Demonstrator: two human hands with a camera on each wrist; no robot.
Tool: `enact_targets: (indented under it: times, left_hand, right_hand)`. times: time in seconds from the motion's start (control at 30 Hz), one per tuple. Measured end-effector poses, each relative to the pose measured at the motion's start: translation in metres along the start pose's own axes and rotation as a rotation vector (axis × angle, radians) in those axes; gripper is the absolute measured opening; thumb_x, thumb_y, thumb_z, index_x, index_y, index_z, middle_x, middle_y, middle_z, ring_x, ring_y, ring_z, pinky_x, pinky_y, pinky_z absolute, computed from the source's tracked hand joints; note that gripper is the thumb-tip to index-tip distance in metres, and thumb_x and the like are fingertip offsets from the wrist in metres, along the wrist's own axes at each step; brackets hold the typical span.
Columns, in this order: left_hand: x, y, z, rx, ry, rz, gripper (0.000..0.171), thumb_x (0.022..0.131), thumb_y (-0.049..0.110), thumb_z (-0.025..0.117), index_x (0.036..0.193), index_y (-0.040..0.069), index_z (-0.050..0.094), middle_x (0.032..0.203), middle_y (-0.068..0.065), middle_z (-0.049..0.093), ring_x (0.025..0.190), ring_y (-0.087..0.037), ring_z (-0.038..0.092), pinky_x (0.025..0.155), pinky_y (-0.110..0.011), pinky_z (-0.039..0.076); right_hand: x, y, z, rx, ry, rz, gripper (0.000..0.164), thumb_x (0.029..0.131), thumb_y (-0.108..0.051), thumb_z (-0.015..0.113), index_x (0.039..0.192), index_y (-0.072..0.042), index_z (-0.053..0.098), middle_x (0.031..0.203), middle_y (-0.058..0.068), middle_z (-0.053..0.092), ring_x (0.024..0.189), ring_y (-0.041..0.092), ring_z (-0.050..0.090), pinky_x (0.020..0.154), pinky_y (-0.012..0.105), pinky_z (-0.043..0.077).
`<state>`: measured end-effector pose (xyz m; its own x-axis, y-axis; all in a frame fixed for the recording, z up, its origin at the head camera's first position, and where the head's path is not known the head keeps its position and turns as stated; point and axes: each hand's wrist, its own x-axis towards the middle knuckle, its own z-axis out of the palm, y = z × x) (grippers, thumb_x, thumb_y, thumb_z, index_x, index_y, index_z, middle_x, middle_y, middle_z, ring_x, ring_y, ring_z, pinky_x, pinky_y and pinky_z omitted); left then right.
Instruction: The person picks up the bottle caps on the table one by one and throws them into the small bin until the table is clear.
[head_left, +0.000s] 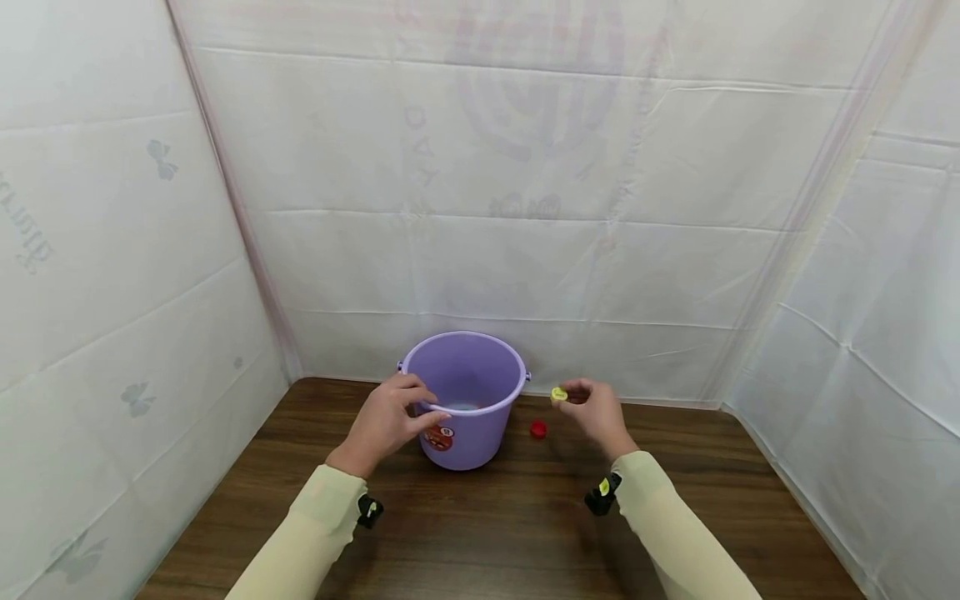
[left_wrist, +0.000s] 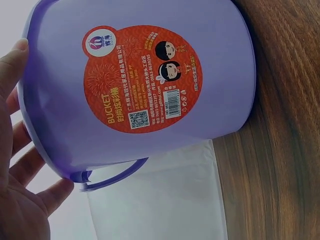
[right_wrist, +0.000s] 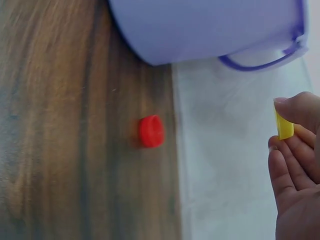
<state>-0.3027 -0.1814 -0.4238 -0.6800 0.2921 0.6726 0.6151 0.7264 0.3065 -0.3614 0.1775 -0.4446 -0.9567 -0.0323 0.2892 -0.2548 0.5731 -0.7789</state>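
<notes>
A purple bucket stands upright on the table near the back wall. My left hand holds its rim on the near left side, thumb at the outside and fingers over the edge. Between thumb and fingertips, my right hand pinches a yellow bottle cap, raised to the right of the bucket. The right wrist view shows that yellow cap edge-on. A red bottle cap lies on the wood between the bucket and my right hand. The bucket's bottom is mostly hidden by its near wall.
The dark wooden table meets a white sheet wall just behind the bucket. More white sheeting closes in the left and right sides. In the left wrist view, the bucket's handle hangs down by its side.
</notes>
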Motion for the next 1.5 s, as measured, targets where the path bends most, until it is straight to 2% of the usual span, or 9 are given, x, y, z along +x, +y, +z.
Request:
enact_targets:
  times: [0.2,0.47,0.77,1.17,1.5]
  left_hand:
    - [0.001,0.001,-0.001,-0.013,0.001,0.001,0.023,0.073,0.033,0.093,0.083,0.017,0.080,0.086,0.005,0.067,0.082,-0.011,0.057,0.070,-0.030,0.056]
    - [0.001,0.002,-0.001,-0.032,-0.006,-0.014,0.022,0.074,0.032,0.093,0.083,0.018,0.080,0.086,0.005,0.067,0.082,-0.014,0.059,0.070,-0.029,0.055]
    - [0.000,0.000,0.000,-0.019,-0.003,0.017,0.021,0.075,0.033,0.092,0.083,0.018,0.080,0.085,0.005,0.067,0.081,-0.016,0.060,0.069,-0.029,0.054]
    - [0.002,-0.002,-0.002,-0.024,-0.026,0.013,0.021,0.076,0.033,0.092,0.085,0.018,0.080,0.088,0.005,0.067,0.081,-0.021,0.063,0.069,-0.027,0.054]
    - [0.002,-0.003,-0.002,-0.022,-0.016,0.015,0.022,0.076,0.034,0.092,0.085,0.018,0.080,0.088,0.007,0.067,0.082,-0.019,0.063,0.069,-0.030,0.056]
  right_hand:
    - [0.000,-0.021,-0.009,-0.009,-0.006,-0.046,0.028,0.083,-0.011,0.085,0.110,-0.005,0.077,0.104,0.013,0.077,0.093,0.023,0.073,0.079,0.028,0.058]
    - [0.001,-0.037,-0.014,0.009,-0.024,-0.082,0.030,0.083,-0.016,0.086,0.111,-0.007,0.077,0.104,0.011,0.078,0.094,0.022,0.074,0.076,0.025,0.058]
    - [0.001,-0.057,-0.015,0.069,-0.043,-0.090,0.031,0.083,-0.019,0.087,0.111,-0.009,0.077,0.105,0.010,0.078,0.094,0.021,0.073,0.075,0.023,0.057]
    - [0.003,-0.078,-0.003,0.135,-0.055,-0.138,0.031,0.079,-0.013,0.089,0.107,-0.007,0.078,0.100,0.012,0.078,0.087,0.018,0.075,0.072,0.022,0.058]
    - [0.005,-0.090,0.014,0.201,-0.081,-0.166,0.030,0.080,-0.013,0.089,0.107,-0.007,0.078,0.102,0.012,0.078,0.087,0.018,0.075,0.073,0.025,0.060]
